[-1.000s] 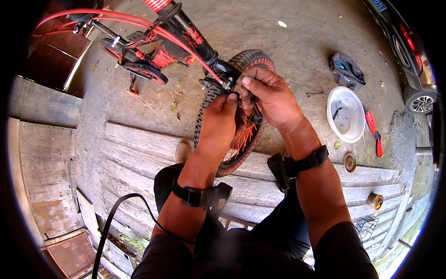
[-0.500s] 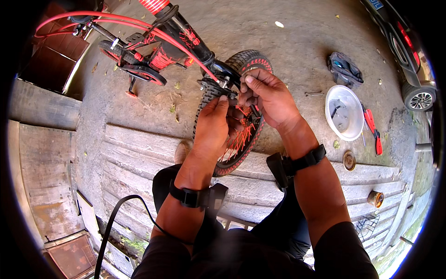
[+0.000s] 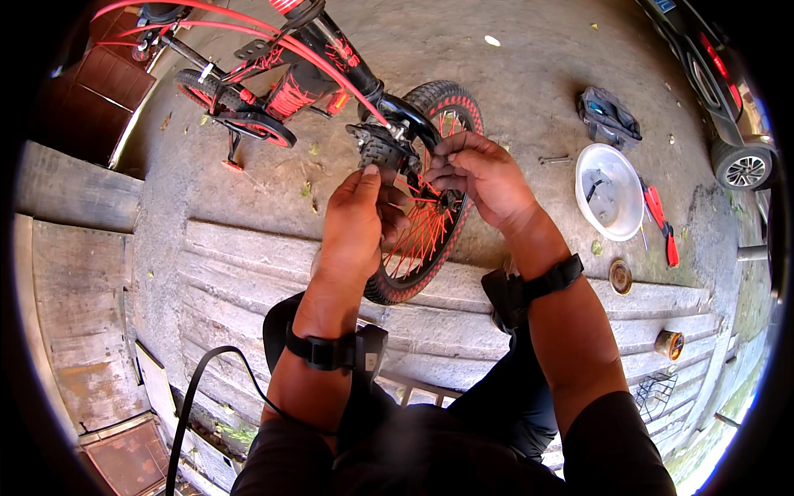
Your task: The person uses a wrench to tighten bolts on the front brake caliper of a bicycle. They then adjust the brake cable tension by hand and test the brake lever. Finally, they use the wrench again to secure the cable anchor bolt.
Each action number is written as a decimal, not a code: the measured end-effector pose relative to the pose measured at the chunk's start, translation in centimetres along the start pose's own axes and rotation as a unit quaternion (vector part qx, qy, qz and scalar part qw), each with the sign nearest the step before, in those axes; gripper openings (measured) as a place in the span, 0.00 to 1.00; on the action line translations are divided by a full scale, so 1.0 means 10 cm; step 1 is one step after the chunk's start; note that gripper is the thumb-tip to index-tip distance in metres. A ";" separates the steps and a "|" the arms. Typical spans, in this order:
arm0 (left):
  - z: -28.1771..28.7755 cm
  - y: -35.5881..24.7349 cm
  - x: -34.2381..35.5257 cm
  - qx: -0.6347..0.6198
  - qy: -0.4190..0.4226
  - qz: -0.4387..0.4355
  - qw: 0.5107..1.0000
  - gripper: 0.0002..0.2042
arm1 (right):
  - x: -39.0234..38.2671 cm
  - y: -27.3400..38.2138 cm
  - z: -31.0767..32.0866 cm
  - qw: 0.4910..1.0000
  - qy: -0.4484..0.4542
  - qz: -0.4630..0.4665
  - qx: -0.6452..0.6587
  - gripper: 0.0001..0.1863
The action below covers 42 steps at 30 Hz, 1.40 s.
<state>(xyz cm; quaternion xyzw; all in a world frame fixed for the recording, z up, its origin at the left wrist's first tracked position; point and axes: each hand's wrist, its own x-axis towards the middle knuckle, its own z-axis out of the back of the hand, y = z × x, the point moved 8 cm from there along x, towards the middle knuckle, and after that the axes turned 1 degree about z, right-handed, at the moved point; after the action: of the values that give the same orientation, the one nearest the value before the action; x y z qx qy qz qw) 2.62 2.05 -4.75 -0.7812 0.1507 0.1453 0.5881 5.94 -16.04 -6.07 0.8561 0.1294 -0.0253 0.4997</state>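
Observation:
A black and red bicycle (image 3: 298, 91) stands before me, its knobby front tire (image 3: 459, 103) and red spokes (image 3: 418, 244) below the black fork (image 3: 422, 124) and brake fitting (image 3: 389, 132). My left hand (image 3: 360, 215) is at the near side of the wheel just below the brake fitting, fingers curled; what they grip, if anything, is hidden. My right hand (image 3: 475, 178) is beside the fork, thumb and fingers pinched over the wheel; I cannot make out anything between them. Red cables (image 3: 314, 62) arch down toward the fitting.
At right lie a white basin (image 3: 609, 207), a grey tool bag (image 3: 604, 116), a wrench (image 3: 552, 158), red-handled tools (image 3: 657, 211), two rusty cans (image 3: 620, 276) and a wire rack (image 3: 653, 393). Concrete steps (image 3: 231, 248) are below, boards (image 3: 74, 331) left, a parked car (image 3: 719, 99) far right.
My left hand has moved left, away from my right, and my right hand a little lower. The front wheel and fork appear shifted slightly, and more of the spokes shows.

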 end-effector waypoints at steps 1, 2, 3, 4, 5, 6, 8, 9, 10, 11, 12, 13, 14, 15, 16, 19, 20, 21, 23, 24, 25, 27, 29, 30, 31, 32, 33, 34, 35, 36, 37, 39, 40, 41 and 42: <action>0.04 -0.03 -0.03 0.005 -0.010 -0.004 1.000 0.15 | -0.02 0.01 0.00 1.000 -0.001 0.006 -0.008 0.09; 0.10 -0.05 -0.06 0.011 -0.019 -0.009 1.000 0.16 | -0.05 0.03 0.02 1.000 -0.003 0.013 -0.017 0.09; 0.16 -0.06 -0.09 0.017 -0.025 -0.019 0.999 0.15 | -0.09 0.04 0.03 1.000 -0.004 0.019 -0.025 0.09; 0.23 -0.09 -0.12 0.018 -0.033 -0.020 0.999 0.15 | -0.14 0.05 0.03 0.999 -0.009 0.019 -0.025 0.10; 0.30 -0.12 -0.15 0.019 -0.040 -0.021 0.999 0.15 | -0.19 0.07 0.03 0.999 -0.015 0.019 -0.025 0.10; 0.37 -0.14 -0.19 0.020 -0.047 -0.022 0.998 0.16 | -0.25 0.07 0.03 0.999 -0.020 0.019 -0.025 0.10; 0.52 -0.21 -0.28 0.017 -0.058 -0.033 0.998 0.16 | -0.37 0.09 0.03 0.999 -0.030 0.028 -0.026 0.10; 0.60 -0.26 -0.33 0.016 -0.060 -0.043 0.997 0.16 | -0.43 0.09 0.02 0.999 -0.035 0.032 -0.026 0.10; 0.68 -0.32 -0.38 0.014 -0.061 -0.053 0.997 0.16 | -0.50 0.10 0.01 0.998 -0.038 0.033 -0.032 0.10; 0.76 -0.37 -0.44 0.008 -0.066 -0.064 0.996 0.16 | -0.56 0.09 0.01 0.998 -0.040 0.035 -0.037 0.10; 0.85 -0.42 -0.52 0.013 -0.072 -0.069 0.995 0.16 | -0.62 0.08 0.00 0.998 -0.041 0.035 -0.043 0.10; 0.90 -0.48 -0.60 0.014 -0.077 -0.076 0.994 0.16 | -0.70 0.10 0.01 0.997 -0.047 0.040 -0.045 0.09; 0.97 -0.53 -0.69 0.015 -0.083 -0.082 0.993 0.16 | -0.79 0.11 0.02 0.996 -0.053 0.044 -0.048 0.09; 1.03 -0.57 -0.77 0.019 -0.085 -0.088 0.992 0.16 | -0.88 0.12 0.02 0.996 -0.059 0.048 -0.051 0.09; 1.10 -0.58 -0.83 0.014 -0.091 -0.091 0.992 0.16 | -0.98 0.12 0.07 0.995 -0.069 0.051 -0.043 0.08; 1.42 -0.61 -1.07 0.009 -0.118 -0.108 0.987 0.16 | -1.26 0.06 0.00 0.995 -0.085 0.050 -0.024 0.07; 1.52 -0.58 -1.12 0.014 -0.122 -0.107 0.987 0.16 | -1.35 0.03 -0.04 0.995 -0.082 0.045 -0.021 0.07; 1.61 -0.55 -1.17 0.018 -0.126 -0.107 0.986 0.16 | -1.41 -0.01 -0.06 0.996 -0.079 0.041 -0.019 0.08; 1.74 -0.48 -1.24 0.030 -0.132 -0.097 0.986 0.16 | -1.51 -0.09 -0.05 0.996 -0.082 0.034 -0.028 0.10; 1.77 -0.46 -1.24 0.041 -0.134 -0.094 0.986 0.16 | -1.55 -0.10 -0.05 0.995 -0.089 0.030 -0.041 0.10; 1.79 -0.45 -1.25 0.053 -0.138 -0.089 0.985 0.16 | -1.57 -0.11 -0.07 0.994 -0.094 0.026 -0.053 0.11; 1.79 -0.46 -1.22 0.074 -0.135 -0.090 0.984 0.15 | -1.57 -0.10 -0.12 0.991 -0.102 0.023 -0.078 0.12; 1.70 -0.47 -1.10 0.093 -0.121 -0.096 0.984 0.15 | -1.53 -0.09 -0.14 0.988 -0.109 0.024 -0.106 0.13; 1.63 -0.49 -1.04 0.104 -0.111 -0.100 0.983 0.15 | -1.49 -0.06 -0.16 0.985 -0.108 0.029 -0.134 0.13; 1.54 -0.50 -0.95 0.116 -0.101 -0.103 0.983 0.15 | -1.44 -0.05 -0.16 0.981 -0.109 0.031 -0.160 0.14; 1.46 -0.53 -0.87 0.129 -0.092 -0.107 0.982 0.16 | -1.37 -0.05 -0.19 0.976 -0.107 0.034 -0.185 0.14; 1.37 -0.57 -0.79 0.141 -0.083 -0.115 0.980 0.14 | -1.29 -0.04 -0.21 0.972 -0.104 0.038 -0.206 0.15; 1.28 -0.60 -0.68 0.151 -0.071 -0.122 0.978 0.13 | -1.20 -0.04 -0.23 0.968 -0.100 0.042 -0.226 0.15; 1.19 -0.63 -0.57 0.160 -0.059 -0.130 0.977 0.13 | -1.09 -0.04 -0.25 0.963 -0.097 0.046 -0.246 0.16; 1.11 -0.65 -0.47 0.170 -0.047 -0.138 0.975 0.12 | -0.98 -0.04 -0.26 0.959 -0.096 0.050 -0.261 0.16; 1.02 -0.63 -0.38 0.180 -0.038 -0.139 0.973 0.12 | -0.87 -0.05 -0.27 0.955 -0.096 0.054 -0.275 0.16; 0.85 -0.60 -0.20 0.201 -0.022 -0.142 0.969 0.12 | -0.68 -0.04 -0.30 0.941 -0.102 0.076 -0.315 0.16; 0.77 -0.57 -0.11 0.212 -0.014 -0.142 0.967 0.12 | -0.58 -0.02 -0.31 0.930 -0.107 0.093 -0.340 0.16; 0.70 -0.54 -0.03 0.223 -0.006 -0.143 0.964 0.12 | -0.49 -0.01 -0.32 0.918 -0.112 0.109 -0.365 0.16; 0.65 -0.50 0.05 0.222 -0.002 -0.133 0.966 0.12 | -0.41 0.02 -0.33 0.903 -0.121 0.146 -0.386 0.16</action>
<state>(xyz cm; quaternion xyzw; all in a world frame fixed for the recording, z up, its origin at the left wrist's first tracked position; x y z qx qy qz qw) 4.75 9.62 -2.33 -0.6439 0.0728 0.0310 0.7610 1.72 -14.12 -3.55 0.5958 -0.0585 -0.0031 0.8010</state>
